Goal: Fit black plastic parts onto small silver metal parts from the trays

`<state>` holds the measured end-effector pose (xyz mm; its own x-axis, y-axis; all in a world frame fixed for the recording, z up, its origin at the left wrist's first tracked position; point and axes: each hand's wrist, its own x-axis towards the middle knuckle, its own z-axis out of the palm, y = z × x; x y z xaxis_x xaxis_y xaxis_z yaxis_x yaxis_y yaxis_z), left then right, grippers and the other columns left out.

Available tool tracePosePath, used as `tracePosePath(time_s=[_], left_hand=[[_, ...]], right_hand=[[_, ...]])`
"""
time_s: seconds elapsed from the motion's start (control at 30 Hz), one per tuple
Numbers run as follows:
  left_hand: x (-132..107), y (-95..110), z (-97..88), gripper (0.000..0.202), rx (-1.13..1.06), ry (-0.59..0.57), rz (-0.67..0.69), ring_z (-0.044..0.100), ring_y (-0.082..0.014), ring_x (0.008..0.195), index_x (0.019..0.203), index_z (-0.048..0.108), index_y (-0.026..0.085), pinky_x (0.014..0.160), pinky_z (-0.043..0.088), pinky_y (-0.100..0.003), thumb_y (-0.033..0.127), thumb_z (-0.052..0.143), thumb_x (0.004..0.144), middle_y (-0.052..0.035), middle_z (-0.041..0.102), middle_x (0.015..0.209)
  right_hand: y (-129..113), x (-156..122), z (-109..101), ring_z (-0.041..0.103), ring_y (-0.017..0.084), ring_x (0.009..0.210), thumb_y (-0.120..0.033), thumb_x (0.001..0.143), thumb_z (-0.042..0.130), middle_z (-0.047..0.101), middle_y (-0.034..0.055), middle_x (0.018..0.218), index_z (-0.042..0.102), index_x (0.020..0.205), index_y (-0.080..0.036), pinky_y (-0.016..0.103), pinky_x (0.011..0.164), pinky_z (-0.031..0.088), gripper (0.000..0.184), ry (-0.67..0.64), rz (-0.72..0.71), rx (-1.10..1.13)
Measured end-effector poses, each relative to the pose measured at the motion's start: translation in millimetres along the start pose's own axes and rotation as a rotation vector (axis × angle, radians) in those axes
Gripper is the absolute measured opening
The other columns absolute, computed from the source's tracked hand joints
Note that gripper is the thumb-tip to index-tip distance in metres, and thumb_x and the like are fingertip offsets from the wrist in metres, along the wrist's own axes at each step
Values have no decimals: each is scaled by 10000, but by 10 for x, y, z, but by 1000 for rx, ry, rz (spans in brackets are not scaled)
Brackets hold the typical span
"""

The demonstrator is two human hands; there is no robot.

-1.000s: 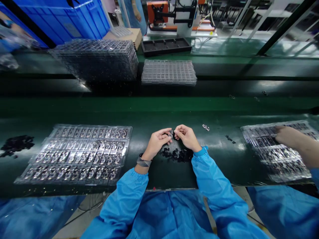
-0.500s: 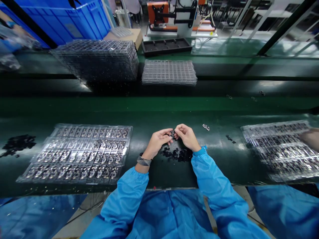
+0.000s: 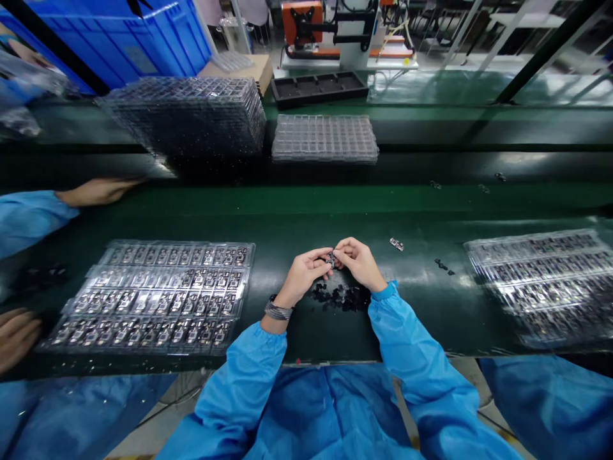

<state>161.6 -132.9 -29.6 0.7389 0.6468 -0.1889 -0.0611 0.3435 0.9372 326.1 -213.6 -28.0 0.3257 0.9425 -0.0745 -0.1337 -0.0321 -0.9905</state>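
Between my hands is a small circuit board, pinched by the fingers and thumb of my left hand. My right hand is closed at the board's upper right edge, its thumb and fingertips pressed together; whether a small part sits between them is too fine to see. Just below my hands lies a pile of small black pieces on the green bench. One loose circuit board rests to the right of my right hand, with a few black pieces farther right.
A clear tray of circuit boards lies left, another filled tray right. Stacked clear trays, a lower tray stack and a black divided tray stand behind. A co-worker's hand reaches in from the left, another hand below it.
My hands stay almost in place around the circuit board. A co-worker's arm and hands have come in at the left, and a hand over the right tray has gone out of view.
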Motion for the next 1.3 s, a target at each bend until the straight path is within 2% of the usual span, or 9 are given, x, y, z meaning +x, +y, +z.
tracePosePath(time_s=[0.23, 0.37, 0.57, 0.87, 1.0, 1.13, 1.3], left_hand=[[-7, 13, 21, 606, 61, -40, 10, 674, -155, 676, 1295, 661, 49, 643, 520, -257, 305, 827, 772, -64, 720, 759], [-23, 30, 12, 611, 27, -70, 23, 676, -160, 696, 1302, 663, 58, 644, 516, -256, 311, 836, 773, -63, 718, 758], [-41, 33, 10, 594, -10, -48, 61, 676, -158, 708, 1296, 675, 79, 664, 524, -263, 300, 847, 772, -61, 720, 783], [-47, 102, -2, 554, -132, -156, -2, 645, -128, 658, 1252, 721, 86, 626, 507, -241, 262, 868, 748, -63, 712, 770], [-36, 85, 1, 549, -159, -131, 5, 654, -138, 668, 1242, 727, 98, 616, 512, -247, 275, 874, 743, -63, 705, 792], [-33, 58, 5, 563, -117, -83, 53, 670, -151, 686, 1255, 713, 98, 626, 521, -260, 297, 865, 751, -69, 714, 819], [-34, 22, 10, 591, -5, -55, 68, 683, -164, 699, 1288, 681, 81, 654, 531, -268, 310, 845, 768, -55, 718, 761]], right_hand=[[-25, -9, 3, 603, 125, 565, -469, 740, 873, 656, -46, 661, 608, 957, -209, 264, 591, 513, 430, -1, 15, 66], [-57, -20, 10, 608, 131, 536, -482, 713, 892, 685, -30, 654, 623, 906, -206, 270, 568, 518, 431, 5, 56, 117], [-59, -31, 48, 602, 122, 512, -513, 715, 889, 704, -1, 643, 660, 793, -188, 250, 523, 498, 406, -6, 106, 146], [-33, -25, -22, 588, 125, 479, -527, 684, 909, 666, -21, 567, 621, 754, -194, 248, 513, 485, 446, -115, 144, 244], [-27, -27, -3, 560, 122, 463, -566, 708, 881, 648, -26, 553, 592, 736, -205, 247, 495, 469, 463, -92, 139, 206], [-26, -24, 15, 558, 120, 470, -634, 789, 788, 635, -16, 567, 590, 692, -201, 248, 490, 475, 486, -57, 112, 176], [-7, -32, 40, 581, 133, 496, -555, 743, 856, 672, -8, 613, 680, 774, -197, 261, 502, 485, 400, -2, 74, 86]])
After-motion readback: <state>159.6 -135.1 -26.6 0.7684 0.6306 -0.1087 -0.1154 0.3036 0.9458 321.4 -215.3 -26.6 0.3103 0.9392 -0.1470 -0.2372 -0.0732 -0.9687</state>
